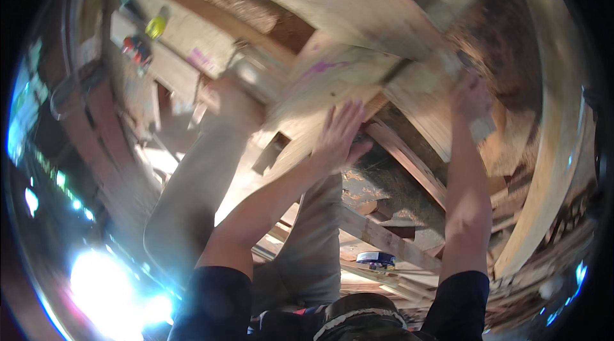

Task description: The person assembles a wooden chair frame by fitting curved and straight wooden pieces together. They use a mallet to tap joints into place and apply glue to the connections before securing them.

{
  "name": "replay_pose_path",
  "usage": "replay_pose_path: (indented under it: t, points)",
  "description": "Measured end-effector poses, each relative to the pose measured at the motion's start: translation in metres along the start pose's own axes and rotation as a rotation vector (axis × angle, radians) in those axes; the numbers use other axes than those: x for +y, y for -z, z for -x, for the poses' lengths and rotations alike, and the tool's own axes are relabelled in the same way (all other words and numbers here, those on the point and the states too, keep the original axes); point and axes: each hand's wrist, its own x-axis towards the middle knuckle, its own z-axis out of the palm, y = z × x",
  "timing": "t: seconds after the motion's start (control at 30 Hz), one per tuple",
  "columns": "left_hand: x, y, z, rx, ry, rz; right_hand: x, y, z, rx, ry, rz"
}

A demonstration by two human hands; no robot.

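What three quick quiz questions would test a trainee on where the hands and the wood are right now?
1. True or false: the left hand lies flat with fingers spread on the pale wooden panel.
2. Where is the right hand? A) on the panel's right part, arm stretched out; B) resting on the knee; C) holding the tape roll.
3. What small round thing lies on a plank below, between the two forearms?

Key
1. True.
2. A.
3. A roll of tape, dark blue with a pale top; it is too small to tell more.
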Motion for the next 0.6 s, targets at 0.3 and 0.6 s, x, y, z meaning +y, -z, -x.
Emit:
replay_pose_path:
  t: [0.3,0.6]
  points:
    - [0.028,0.043,-0.280,0.555,-0.135,-0.429,-0.006,0.029,0.009,0.045,-0.146,-0.345]
    - [0.018,0.039,-0.288,0.499,-0.055,-0.450,0.025,0.054,0.006,-0.116,-0.018,-0.463]
